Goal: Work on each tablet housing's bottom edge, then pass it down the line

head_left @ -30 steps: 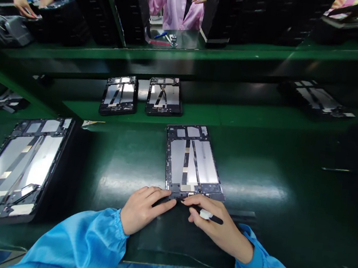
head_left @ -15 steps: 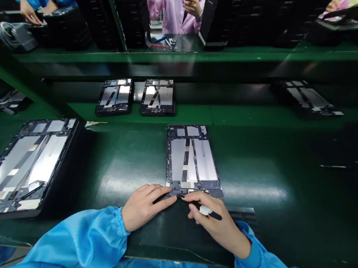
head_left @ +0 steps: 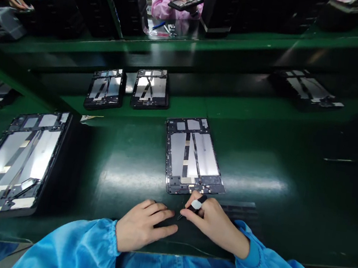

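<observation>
An opened tablet chassis (head_left: pixel 192 156) with silver battery panels lies flat on the green bench in front of me. My right hand (head_left: pixel 215 223) is closed around black tweezers (head_left: pixel 192 207) with a white band, tip pointing down-left just below the chassis's near edge. My left hand (head_left: pixel 142 226) rests on a dark mat (head_left: pixel 171 235) beside it, fingers stretched toward the tweezers' tip, holding nothing I can see. Both hands are just short of the chassis, not touching it.
A larger open tablet chassis (head_left: pixel 11 163) sits at the left. Two more chassis (head_left: pixel 105 88) (head_left: pixel 150 88) lie on the belt behind, another (head_left: pixel 305 89) at far right. Black stacked trays (head_left: pixel 131 1) stand at the back, where people in pink and blue coats work.
Both hands have drawn back from the chassis's near edge toward me. The right hand has turned the tweezers more upright. The chassis on the belt have shifted left.
</observation>
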The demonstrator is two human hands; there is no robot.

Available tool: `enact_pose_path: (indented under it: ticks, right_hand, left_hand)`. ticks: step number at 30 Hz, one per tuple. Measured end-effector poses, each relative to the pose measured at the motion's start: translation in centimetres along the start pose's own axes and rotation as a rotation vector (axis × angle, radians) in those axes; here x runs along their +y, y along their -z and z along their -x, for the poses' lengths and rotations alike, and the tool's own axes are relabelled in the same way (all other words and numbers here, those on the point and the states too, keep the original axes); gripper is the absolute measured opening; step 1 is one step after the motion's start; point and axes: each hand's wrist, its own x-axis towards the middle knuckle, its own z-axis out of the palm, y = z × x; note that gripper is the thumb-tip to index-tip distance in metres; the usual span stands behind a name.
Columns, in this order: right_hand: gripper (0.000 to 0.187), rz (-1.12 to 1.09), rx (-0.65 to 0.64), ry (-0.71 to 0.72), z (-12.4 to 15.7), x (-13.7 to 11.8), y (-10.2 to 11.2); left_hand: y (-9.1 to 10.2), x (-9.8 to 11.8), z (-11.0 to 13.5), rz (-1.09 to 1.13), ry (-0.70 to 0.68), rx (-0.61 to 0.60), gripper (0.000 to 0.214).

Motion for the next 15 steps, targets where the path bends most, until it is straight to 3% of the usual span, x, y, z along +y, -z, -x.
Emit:
enact_pose_path:
  ticks: [4,8,11,15]
  right_hand:
    - [0.014,-0.058,-0.005,-0.004,0.4,0.2,-0.3]
    - [0.019,-0.283,0.030,-0.036,-0.1,0.2,1.2]
    - [0.019,-0.336,0.059,-0.053,-1.8,-0.7,3.1]
    - [0.017,-0.337,-0.022,-0.102,-4.8,-1.8,4.8]
  left_hand:
    - [0.0,0.1,0.0,-0.006,0.008,0.016,0.030]
    - [0.4,0.1,-0.3,0.031,0.014,0.062,0.026]
    - [0.9,-0.5,-1.0,0.022,0.081,0.166,0.023]
    - [1.0,-1.8,-2.0,-0.084,0.183,0.263,0.021]
